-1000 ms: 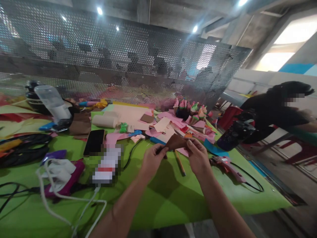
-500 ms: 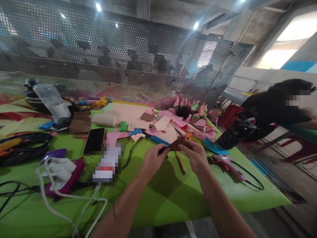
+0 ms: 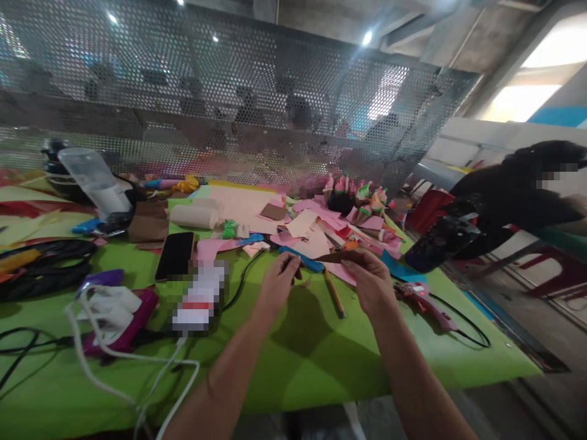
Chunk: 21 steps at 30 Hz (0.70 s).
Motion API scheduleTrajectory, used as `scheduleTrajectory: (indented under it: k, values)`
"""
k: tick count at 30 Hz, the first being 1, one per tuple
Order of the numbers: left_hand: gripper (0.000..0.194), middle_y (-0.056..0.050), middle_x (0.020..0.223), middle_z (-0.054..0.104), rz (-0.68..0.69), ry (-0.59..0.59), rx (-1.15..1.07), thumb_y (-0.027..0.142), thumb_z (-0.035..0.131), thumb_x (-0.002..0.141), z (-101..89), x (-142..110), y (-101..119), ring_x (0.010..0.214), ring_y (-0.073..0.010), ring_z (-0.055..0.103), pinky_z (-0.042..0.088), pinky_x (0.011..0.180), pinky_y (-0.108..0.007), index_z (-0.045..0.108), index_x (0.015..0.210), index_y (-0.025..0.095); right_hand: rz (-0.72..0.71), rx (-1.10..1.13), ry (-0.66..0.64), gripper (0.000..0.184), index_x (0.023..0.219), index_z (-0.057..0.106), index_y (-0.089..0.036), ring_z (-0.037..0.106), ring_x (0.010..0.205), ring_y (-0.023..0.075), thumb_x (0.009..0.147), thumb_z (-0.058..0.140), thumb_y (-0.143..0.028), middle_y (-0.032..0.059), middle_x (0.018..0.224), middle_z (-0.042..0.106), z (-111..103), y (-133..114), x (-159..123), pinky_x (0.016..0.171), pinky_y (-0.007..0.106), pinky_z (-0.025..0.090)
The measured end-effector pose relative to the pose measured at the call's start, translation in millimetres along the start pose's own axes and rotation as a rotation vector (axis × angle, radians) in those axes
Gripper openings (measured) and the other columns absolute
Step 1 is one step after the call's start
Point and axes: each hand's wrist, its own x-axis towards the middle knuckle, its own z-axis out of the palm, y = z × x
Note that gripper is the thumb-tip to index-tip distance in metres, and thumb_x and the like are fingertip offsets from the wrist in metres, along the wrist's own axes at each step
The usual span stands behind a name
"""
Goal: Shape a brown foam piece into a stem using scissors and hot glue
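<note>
My right hand (image 3: 372, 284) pinches one end of a thin brown paper piece (image 3: 340, 257) that I hold almost flat above the green table (image 3: 312, 360). My left hand (image 3: 277, 284) is closed, fingertips pinched together near the other end; whether it still touches the paper I cannot tell. A blue strip (image 3: 297, 259) lies just behind my left fingers. A pencil (image 3: 334, 293) lies on the table between my hands.
A pink glue gun (image 3: 424, 298) with a black cord lies to the right. Pink and cream paper scraps (image 3: 312, 235) pile behind. A phone (image 3: 175, 255), a paper roll (image 3: 193, 216), white cables (image 3: 114, 360) and a bottle (image 3: 96, 183) sit left. A seated person in black (image 3: 504, 201) is at the right.
The brown paper went from an upright folded shape to nearly flat and edge-on. Both hands drifted slightly up and away from me; my left hand has slid off toward the paper's end.
</note>
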Motion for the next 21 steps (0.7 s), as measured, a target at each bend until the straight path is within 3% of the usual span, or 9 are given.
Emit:
scheduleTrajectory:
  k: [3, 6, 10, 13, 15, 18, 21]
  values:
    - [0.042, -0.001, 0.067, 0.059, -0.069, -0.061, -0.046, 0.059, 0.051, 0.085, 1.5, -2.9, -0.5, 0.060, -0.0122, 0.049, 0.037, 0.058, -0.025, 0.060, 0.079, 0.018, -0.009, -0.050, -0.104, 0.012, 0.074, 0.076, -0.026, 0.064, 0.083, 0.0215, 0.062, 0.077, -0.025, 0.0031, 0.083, 0.072, -1.8, -2.9, -1.6, 0.071, 0.031, 0.051]
    - [0.050, -0.002, 0.068, 0.062, -0.153, -0.153, -0.091, 0.065, 0.051, 0.083, 4.2, -5.7, -0.8, 0.061, -0.0124, 0.050, 0.039, 0.060, -0.026, 0.063, 0.080, 0.017, -0.038, -0.106, -0.199, 0.008, 0.069, 0.076, -0.026, 0.061, 0.096, 0.0251, 0.061, 0.075, -0.025, 0.0054, 0.093, 0.071, -1.0, -4.7, -2.7, 0.078, 0.033, 0.050]
    - [0.043, 0.002, 0.061, 0.055, -0.135, -0.273, -0.141, 0.059, 0.067, 0.073, 6.0, -4.8, -1.0, 0.059, -0.0101, 0.047, 0.035, 0.059, -0.024, 0.059, 0.070, 0.017, -0.081, -0.164, -0.239, 0.013, 0.071, 0.077, -0.026, 0.057, 0.110, 0.0285, 0.062, 0.070, -0.021, 0.0053, 0.102, 0.071, 0.7, -2.5, -2.9, 0.091, 0.038, 0.047]
    - [0.040, 0.004, 0.058, 0.049, -0.106, -0.194, -0.144, 0.055, 0.071, 0.070, 5.7, -1.4, -2.3, 0.056, -0.0089, 0.042, 0.031, 0.056, -0.024, 0.054, 0.067, 0.018, -0.030, -0.104, -0.172, 0.036, 0.097, 0.077, -0.030, 0.060, 0.107, 0.0259, 0.063, 0.069, -0.019, 0.0023, 0.108, 0.072, 1.7, 0.2, -2.7, 0.090, 0.036, 0.047]
    - [0.040, 0.005, 0.057, 0.049, -0.096, -0.117, -0.142, 0.055, 0.070, 0.071, 5.0, 0.7, -3.6, 0.055, -0.0090, 0.041, 0.031, 0.055, -0.024, 0.054, 0.068, 0.018, 0.014, -0.039, -0.118, 0.040, 0.108, 0.073, -0.030, 0.063, 0.101, 0.0236, 0.069, 0.071, -0.026, 0.0015, 0.109, 0.073, 3.3, 1.2, -3.1, 0.086, 0.035, 0.049]
    - [0.039, 0.004, 0.058, 0.050, -0.067, -0.033, -0.135, 0.055, 0.068, 0.072, 3.7, 2.3, -4.9, 0.055, -0.0092, 0.042, 0.033, 0.056, -0.024, 0.053, 0.068, 0.019, 0.055, -0.005, -0.115, 0.029, 0.100, 0.074, -0.025, 0.066, 0.091, 0.0221, 0.074, 0.074, -0.039, 0.0030, 0.099, 0.076, 7.3, 2.5, -5.0, 0.083, 0.035, 0.051]
    - [0.038, 0.004, 0.058, 0.052, -0.041, -0.035, -0.110, 0.054, 0.067, 0.073, 3.4, 2.5, -5.9, 0.055, -0.0098, 0.044, 0.034, 0.057, -0.024, 0.053, 0.068, 0.019, 0.103, -0.026, -0.201, 0.033, 0.093, 0.073, -0.023, 0.068, 0.084, 0.0219, 0.066, 0.083, -0.039, 0.0030, 0.091, 0.076, 11.4, 5.3, -7.5, 0.079, 0.034, 0.052]
